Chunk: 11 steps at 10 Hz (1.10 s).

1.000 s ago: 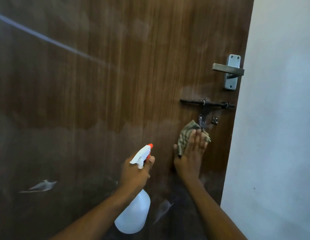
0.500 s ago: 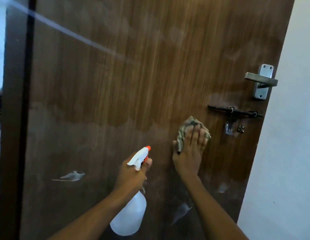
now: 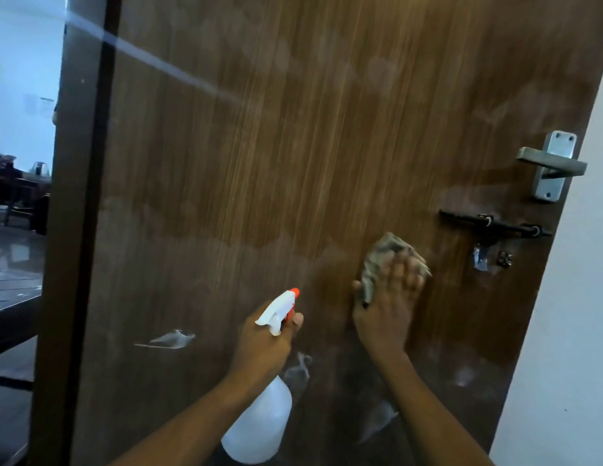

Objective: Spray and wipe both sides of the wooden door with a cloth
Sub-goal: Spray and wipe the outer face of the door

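Observation:
The dark wooden door [image 3: 293,146] fills most of the view, with wet smears low down. My right hand [image 3: 387,304] presses a checked cloth [image 3: 381,257] flat against the door, left of the black bolt. My left hand [image 3: 266,341] grips the neck of a white spray bottle [image 3: 259,422] with an orange nozzle, held just in front of the door and pointing at it.
A metal lever handle [image 3: 552,163] and a black sliding bolt [image 3: 495,225] sit near the door's right edge. A white wall [image 3: 569,331] stands right of the door. Past the door's left edge [image 3: 81,230] a room with dark furniture [image 3: 14,193] shows.
My right hand with the cloth has slid left along the door, away from the bolt. The view has shifted left, showing the door's left edge and the room beyond.

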{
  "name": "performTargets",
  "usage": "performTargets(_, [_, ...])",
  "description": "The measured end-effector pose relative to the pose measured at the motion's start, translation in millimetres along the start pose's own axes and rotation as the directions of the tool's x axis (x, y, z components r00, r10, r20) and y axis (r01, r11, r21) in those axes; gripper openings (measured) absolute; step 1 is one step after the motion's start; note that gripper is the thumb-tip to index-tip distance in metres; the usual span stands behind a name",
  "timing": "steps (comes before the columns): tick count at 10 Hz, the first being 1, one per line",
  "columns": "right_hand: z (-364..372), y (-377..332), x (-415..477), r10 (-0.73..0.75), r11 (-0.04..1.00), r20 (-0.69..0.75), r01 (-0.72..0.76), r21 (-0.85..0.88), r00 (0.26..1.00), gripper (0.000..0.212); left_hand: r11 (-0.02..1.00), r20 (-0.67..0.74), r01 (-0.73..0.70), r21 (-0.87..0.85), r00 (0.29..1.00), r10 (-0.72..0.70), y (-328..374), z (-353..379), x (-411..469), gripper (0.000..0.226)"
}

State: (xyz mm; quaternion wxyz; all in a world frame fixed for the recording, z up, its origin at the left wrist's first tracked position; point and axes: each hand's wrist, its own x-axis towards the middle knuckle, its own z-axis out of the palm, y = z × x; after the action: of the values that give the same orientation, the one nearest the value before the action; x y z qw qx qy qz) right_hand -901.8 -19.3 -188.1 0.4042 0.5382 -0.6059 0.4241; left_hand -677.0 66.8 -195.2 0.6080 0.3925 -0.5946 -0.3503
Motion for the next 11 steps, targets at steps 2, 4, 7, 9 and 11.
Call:
performTargets(2, [31.7,-70.8,-55.3,-0.524,0.851,0.077,0.52,0.074,0.848,0.075,0.996,-0.151,0.079,-0.034,0.985,-0.083,-6.2,-38.4,15.8,0.038])
performTargets(4, [24.1,-55.8,-34.8,-0.08,0.997,-0.013,0.08,0.001,0.997,0.077,0.988,-0.167,0.123,-0.092,0.976,-0.137,-21.1,-80.6,25.6,0.072])
performTargets(7, [52.8,-128.9,-67.9,-0.601,0.798,0.061,0.603,-0.005,0.797,0.075,0.998,-0.245,0.06,-0.016,0.968,-0.062,-19.6,-134.7,42.2,0.033])
performTargets(9, [36.7,-126.6,-32.9,-0.311,0.95,-0.004,0.311,-0.027,0.95,0.081,0.995,-0.269,0.101,-0.01,0.958,-0.1,-34.2,-167.6,47.0,0.032])
performTargets(11, [55.0,-230.8,-32.5,-0.539,0.842,0.04,0.539,0.018,0.841,0.071,0.994,-0.298,0.097,0.049,0.951,-0.078,-30.7,-192.2,47.7,0.026])
